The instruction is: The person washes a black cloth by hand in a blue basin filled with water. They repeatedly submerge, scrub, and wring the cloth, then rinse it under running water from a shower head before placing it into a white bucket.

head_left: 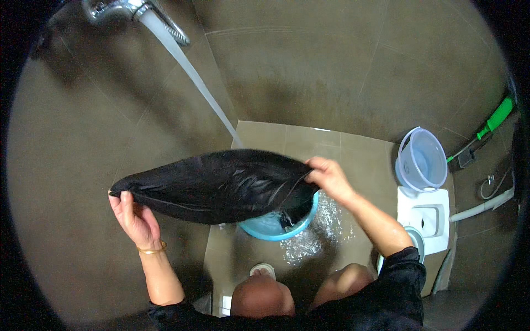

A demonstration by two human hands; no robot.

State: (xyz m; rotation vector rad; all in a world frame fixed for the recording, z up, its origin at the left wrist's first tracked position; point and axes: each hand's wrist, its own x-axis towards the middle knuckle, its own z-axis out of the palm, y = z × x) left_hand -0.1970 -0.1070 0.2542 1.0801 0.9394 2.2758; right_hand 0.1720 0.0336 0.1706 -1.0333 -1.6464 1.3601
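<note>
A wide piece of black cloth (215, 185), its kind of garment not plain to see, is stretched sideways between my two hands. At its left end my left hand (135, 219) pinches a corner, thumb in front. My right hand (330, 177) grips the right end near its edge. Below the cloth stands a blue basin (276, 236) on the floor, partly hidden, with water and something dark in it. A stream of water (190, 71) runs down from a chrome tap (118, 10) and passes out of sight behind the cloth.
Water splashes over the tiled floor (314, 237) right of the basin. A translucent bucket (422, 160) stands at the right beside a white squat toilet (406, 207). A green-handled brush (494, 118) leans by the right wall. Tiled walls close in on the left and back.
</note>
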